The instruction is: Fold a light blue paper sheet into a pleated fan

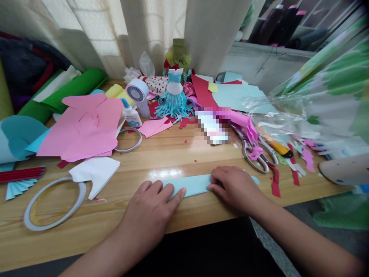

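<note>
A light blue paper strip lies flat on the wooden table, near its front edge. My left hand presses the strip's left end with its fingertips. My right hand holds down the right part, its fingers curled over the paper. The strip's middle shows between my hands, and the hands hide parts of it. Beyond my right hand lie metal scissors with pale handles, and a tape roll lies left of my left hand.
Pink paper sheets, a glue bottle, a second tape roll and a blue paper dress figure stand beyond my hands. A yellow utility knife and paper scraps lie at the right, beside a clear plastic sheet.
</note>
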A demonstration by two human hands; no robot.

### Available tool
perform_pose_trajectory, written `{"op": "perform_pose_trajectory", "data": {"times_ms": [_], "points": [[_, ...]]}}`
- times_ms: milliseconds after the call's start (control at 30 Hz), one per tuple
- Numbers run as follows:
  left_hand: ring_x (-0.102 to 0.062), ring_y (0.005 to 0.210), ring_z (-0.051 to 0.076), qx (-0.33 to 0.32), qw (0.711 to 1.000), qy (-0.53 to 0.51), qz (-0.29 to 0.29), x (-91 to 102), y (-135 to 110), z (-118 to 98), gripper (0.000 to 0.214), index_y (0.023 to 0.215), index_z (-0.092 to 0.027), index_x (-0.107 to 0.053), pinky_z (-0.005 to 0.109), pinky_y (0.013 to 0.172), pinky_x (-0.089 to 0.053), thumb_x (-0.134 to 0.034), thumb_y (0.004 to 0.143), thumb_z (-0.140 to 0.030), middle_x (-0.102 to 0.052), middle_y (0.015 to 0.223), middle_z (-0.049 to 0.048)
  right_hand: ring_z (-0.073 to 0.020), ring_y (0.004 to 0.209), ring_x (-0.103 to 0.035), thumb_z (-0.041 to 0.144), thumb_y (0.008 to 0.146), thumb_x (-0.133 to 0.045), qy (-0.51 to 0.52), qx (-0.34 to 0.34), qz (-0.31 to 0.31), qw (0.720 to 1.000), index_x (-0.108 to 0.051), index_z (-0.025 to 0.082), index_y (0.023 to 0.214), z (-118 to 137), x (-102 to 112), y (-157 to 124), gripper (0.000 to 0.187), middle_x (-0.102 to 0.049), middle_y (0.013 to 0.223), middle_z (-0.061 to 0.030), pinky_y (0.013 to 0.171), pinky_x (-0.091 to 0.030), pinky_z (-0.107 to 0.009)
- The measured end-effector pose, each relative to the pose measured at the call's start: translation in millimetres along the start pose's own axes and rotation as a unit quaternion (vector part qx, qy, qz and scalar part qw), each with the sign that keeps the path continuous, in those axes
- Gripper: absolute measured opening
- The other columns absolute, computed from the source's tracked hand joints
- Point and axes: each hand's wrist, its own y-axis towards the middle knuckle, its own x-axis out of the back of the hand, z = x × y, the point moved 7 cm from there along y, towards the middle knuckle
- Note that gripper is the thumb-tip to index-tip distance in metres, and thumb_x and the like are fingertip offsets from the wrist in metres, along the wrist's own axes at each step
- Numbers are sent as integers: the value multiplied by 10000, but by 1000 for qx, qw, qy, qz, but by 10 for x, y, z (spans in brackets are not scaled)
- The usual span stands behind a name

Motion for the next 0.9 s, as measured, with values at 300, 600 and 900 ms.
{"op": "perform_pose_trajectory", "data": {"times_ms": [300, 600, 900], "points": [[-512, 785, 201, -22, 999, -16, -24, -98, -120, 170, 516, 1323, -294, -437, 350, 689, -432, -411, 861, -65, -579, 891, 39, -182, 729, -552, 314, 817, -610, 24, -6, -15, 1000, -579, 204, 728, -300, 30, -91, 145, -626, 748, -8, 688, -346, -298], [-491, 705, 150, 7, 992, -123, -7, -38, -8, 321, 400, 1280, -384, -488, 263, 615, -367, -298, 957, -245, -532, 806, 14, -175, 716, -546, 274, 822, -589, 30, -1, -9, 1000, -572, 198, 705, -333, 24, -94, 141, -623, 743, -19, 639, -361, -274], [-495, 735, 165, -13, 998, -62, 27, -90, -43, 288, 468, 1372, -377, -358, 270, 632, -390, -343, 942, -193, -529, 845, 24, -181, 722, -557, 297, 824, -595, 18, 5, -23, 1000, -586, 198, 714, -346, 26, -96, 149, -625, 735, -15, 654, -364, -291]]}}
